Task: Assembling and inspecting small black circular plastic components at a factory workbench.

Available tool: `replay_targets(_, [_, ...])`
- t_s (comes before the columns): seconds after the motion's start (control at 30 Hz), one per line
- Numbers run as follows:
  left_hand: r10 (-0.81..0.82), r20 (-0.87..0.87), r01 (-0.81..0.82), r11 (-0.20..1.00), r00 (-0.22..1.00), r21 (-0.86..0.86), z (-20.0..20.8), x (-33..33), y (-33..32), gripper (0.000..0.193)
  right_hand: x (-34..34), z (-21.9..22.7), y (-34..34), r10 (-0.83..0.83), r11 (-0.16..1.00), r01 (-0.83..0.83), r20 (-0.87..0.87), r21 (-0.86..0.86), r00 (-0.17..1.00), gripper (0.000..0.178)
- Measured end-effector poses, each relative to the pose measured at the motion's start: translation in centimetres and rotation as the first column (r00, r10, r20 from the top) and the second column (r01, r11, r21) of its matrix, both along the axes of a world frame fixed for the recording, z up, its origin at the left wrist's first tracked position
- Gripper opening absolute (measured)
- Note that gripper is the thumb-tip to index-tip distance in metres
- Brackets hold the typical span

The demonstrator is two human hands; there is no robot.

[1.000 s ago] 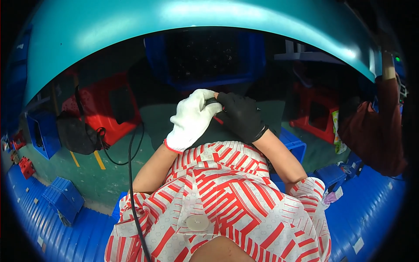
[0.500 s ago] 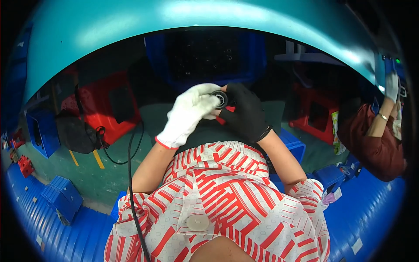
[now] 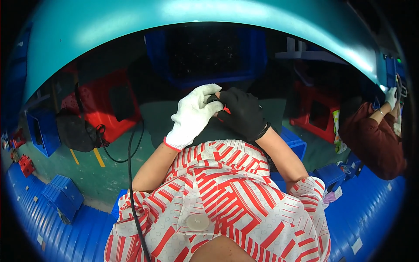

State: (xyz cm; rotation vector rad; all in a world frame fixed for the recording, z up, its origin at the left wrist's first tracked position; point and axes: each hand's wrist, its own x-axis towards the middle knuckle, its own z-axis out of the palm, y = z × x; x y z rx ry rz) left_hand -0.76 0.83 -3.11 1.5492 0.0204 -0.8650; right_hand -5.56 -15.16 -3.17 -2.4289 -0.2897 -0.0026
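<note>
My left hand, in a white knit glove with a red cuff, pinches a small black round part between thumb and fingers. The part is now mostly hidden by the fingers. My right hand, in a black glove with a bare fingertip showing, closes on the same part from the other side. A small red piece peeks out by my right thumb; its kind cannot be made out. Both hands meet in front of my waist, below the table edge.
A teal tabletop curves across the top. Beneath it a blue bin holds dark small parts. Red stools stand on both sides, with a black bag at left. A cable hangs over my front. A co-worker sits at right.
The black round part has turned, so its ringed open face no longer shows. My left fingers have shifted around it. The co-worker's gloved hand has moved down a little.
</note>
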Motion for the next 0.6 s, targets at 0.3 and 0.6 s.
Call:
replay_targets(0.3, [-0.185,-0.109,0.195,0.977,0.977,0.083,0.9,2.1,0.8,0.048,0.1,-0.6,-0.3,-0.001,0.950,0.057,-0.179,0.307,0.984,0.042])
replay_targets(0.6, [-0.038,0.046,0.035,0.997,0.998,0.065,1.1,0.2,-0.2,0.049,0.1,-0.8,-0.3,0.018,0.995,-0.011,-0.072,0.098,0.997,0.047])
